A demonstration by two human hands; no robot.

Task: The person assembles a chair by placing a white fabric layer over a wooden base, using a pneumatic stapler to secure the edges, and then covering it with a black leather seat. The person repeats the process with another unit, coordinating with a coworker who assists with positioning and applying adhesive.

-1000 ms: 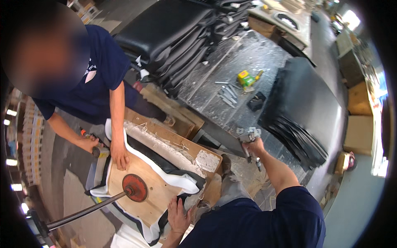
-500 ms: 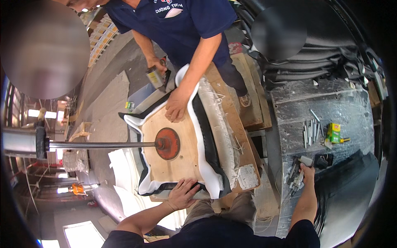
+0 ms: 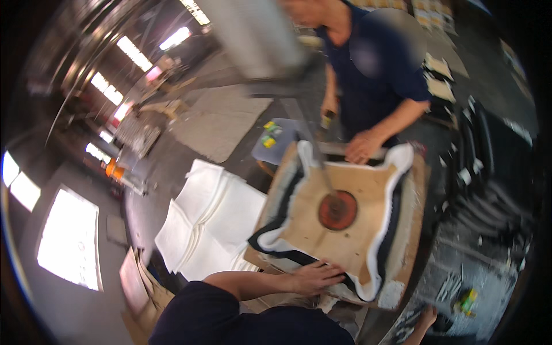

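Observation:
A wooden seat-shaped panel lies on the bench, with black cover material and white padding folded up around its edges. A red round press foot on a metal rod bears on its middle. My left hand rests on the near edge of the cover, fingers stretched out over the fold. At the lower right, my right hand is closed round a staple gun at the side table; the tool is blurred and partly cut off by the picture's rim.
Across the bench, a co-worker's hand presses the panel's far edge; their other hand holds a tool. White padding sheets are stacked at left. The side table holds staple strips and a yellow-green box. Black covers pile beyond.
The view has swung left, so the bench appears turned and farther right. My left hand stays on the near edge. The co-worker's hand is now at the panel's far edge.

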